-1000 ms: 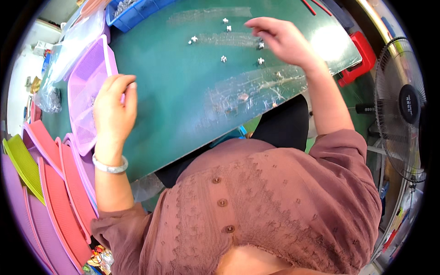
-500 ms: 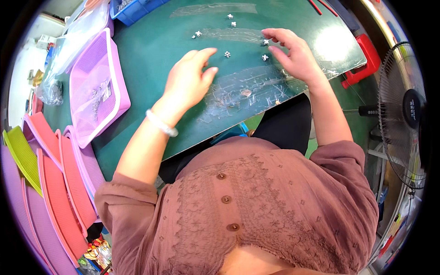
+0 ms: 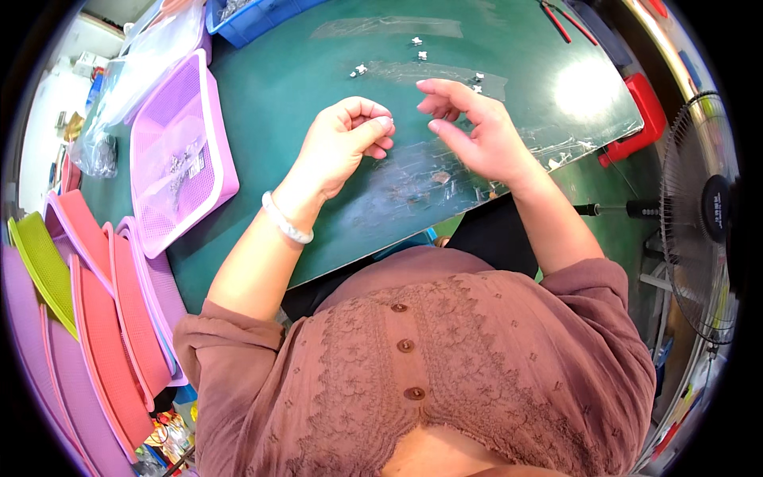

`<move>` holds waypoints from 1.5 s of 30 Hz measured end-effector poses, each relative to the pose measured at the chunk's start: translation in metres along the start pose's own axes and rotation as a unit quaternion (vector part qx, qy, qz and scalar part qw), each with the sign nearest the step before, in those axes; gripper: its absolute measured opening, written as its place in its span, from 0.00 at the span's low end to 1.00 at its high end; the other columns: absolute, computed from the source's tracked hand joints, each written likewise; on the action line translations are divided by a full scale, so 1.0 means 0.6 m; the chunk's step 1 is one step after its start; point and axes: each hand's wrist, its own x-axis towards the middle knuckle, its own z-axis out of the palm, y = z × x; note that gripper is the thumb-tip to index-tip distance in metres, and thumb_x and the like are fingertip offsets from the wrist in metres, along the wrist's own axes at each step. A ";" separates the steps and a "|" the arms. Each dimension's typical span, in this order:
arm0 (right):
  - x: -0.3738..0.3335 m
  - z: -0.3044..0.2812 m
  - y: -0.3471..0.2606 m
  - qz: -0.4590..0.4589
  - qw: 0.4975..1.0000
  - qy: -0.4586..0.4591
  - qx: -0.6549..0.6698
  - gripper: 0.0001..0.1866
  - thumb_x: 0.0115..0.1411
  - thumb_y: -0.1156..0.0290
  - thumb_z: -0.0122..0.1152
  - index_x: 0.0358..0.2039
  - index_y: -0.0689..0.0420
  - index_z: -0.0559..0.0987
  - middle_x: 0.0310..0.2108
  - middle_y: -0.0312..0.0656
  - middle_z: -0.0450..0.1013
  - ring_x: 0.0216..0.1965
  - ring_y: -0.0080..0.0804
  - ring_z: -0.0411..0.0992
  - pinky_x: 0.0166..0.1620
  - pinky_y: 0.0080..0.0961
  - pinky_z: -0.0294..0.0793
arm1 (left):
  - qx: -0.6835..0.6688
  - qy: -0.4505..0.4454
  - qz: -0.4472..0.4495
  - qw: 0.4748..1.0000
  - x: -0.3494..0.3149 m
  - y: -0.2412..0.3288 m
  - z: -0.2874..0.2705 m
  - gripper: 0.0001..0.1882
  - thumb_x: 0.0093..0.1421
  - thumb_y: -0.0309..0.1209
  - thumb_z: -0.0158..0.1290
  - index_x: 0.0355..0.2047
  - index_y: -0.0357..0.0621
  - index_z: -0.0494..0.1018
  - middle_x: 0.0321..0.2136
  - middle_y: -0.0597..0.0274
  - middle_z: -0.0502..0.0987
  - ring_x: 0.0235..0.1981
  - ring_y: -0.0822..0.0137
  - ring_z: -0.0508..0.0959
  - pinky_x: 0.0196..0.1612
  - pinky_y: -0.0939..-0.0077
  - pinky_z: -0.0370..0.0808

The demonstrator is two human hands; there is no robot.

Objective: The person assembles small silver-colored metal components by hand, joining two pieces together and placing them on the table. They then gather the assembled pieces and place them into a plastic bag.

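My left hand (image 3: 342,147), with a pale bracelet at the wrist, is closed with thumb and fingertips pressed together. A tiny bright bit of a small silvery cross-shaped piece shows at the fingertips; the rest is hidden. Facing it, my right hand (image 3: 477,131) hovers with thumb and fingers curved apart and nothing visible between them. Just beyond its knuckles lies one silvery piece (image 3: 479,76), with another close by, partly behind the hand. Farther off on the green tabletop (image 3: 270,119) are a silvery piece (image 3: 422,56), another near it, and a small group (image 3: 361,70) to the left.
A pink basket (image 3: 226,179) holding a clear bag of small parts stands left, with a blue bin (image 3: 238,28) behind it. Stacked coloured baskets (image 3: 107,350) fill the lower left. Red-handled pliers (image 3: 568,22) lie far right. A fan (image 3: 699,207) stands beyond the table's right edge.
My left hand's fingers have closed, and the silvery piece near them has gone from the table. My right hand has moved left toward it. The whole view has shifted slightly.
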 end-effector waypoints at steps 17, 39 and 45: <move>0.028 0.120 -0.026 -0.004 0.984 0.033 0.176 0.27 0.47 0.86 0.56 0.49 0.59 0.67 0.30 0.38 0.70 0.29 0.22 0.69 0.33 0.17 0.70 | -0.168 0.028 0.064 0.983 -0.061 -0.022 -0.030 0.10 0.55 0.23 0.51 0.38 0.33 0.69 0.30 0.57 0.75 0.31 0.70 0.76 0.37 0.79 0.75; 0.020 0.124 -0.012 -0.019 0.981 0.037 0.191 0.26 0.48 0.85 0.56 0.50 0.59 0.67 0.28 0.36 0.70 0.29 0.20 0.68 0.33 0.16 0.69 | -0.119 0.051 0.119 0.984 -0.058 -0.038 -0.024 0.08 0.55 0.20 0.51 0.36 0.33 0.69 0.31 0.58 0.75 0.31 0.71 0.76 0.35 0.81 0.75; 0.020 0.122 -0.012 -0.018 0.982 0.036 0.187 0.26 0.48 0.85 0.56 0.50 0.58 0.66 0.29 0.36 0.70 0.30 0.20 0.68 0.33 0.16 0.69 | -0.112 0.046 0.123 0.985 -0.058 -0.038 -0.024 0.08 0.54 0.19 0.50 0.37 0.33 0.69 0.31 0.58 0.75 0.31 0.71 0.76 0.36 0.80 0.75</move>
